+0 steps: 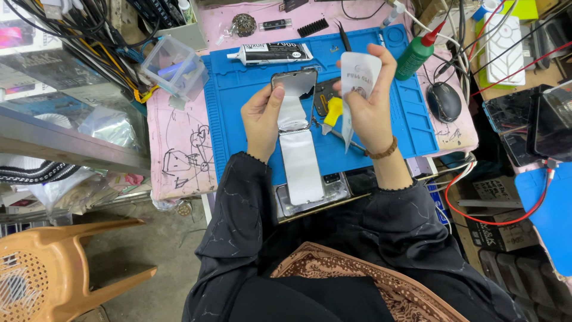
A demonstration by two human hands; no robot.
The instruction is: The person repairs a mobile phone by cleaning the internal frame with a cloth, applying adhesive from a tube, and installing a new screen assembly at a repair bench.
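My left hand (261, 116) grips the left edge of a long silvery phone (296, 140), its shiny face up, held above the blue work mat (238, 83). My right hand (369, 104) is raised beside it, pinching a white peeled film sheet (359, 77) that curls over and hangs down. A yellow plastic pry tool (334, 110) lies on the mat between my hands. A dark phone part (325, 95) sits under it.
A glue tube (271, 53), black tweezers (344, 37) and a green squeeze bottle (417, 53) rest at the mat's far side. A clear plastic box (174, 65) stands left, a mouse (444, 101) right, phones (536, 119) and cables far right, an orange chair (53, 262) lower left.
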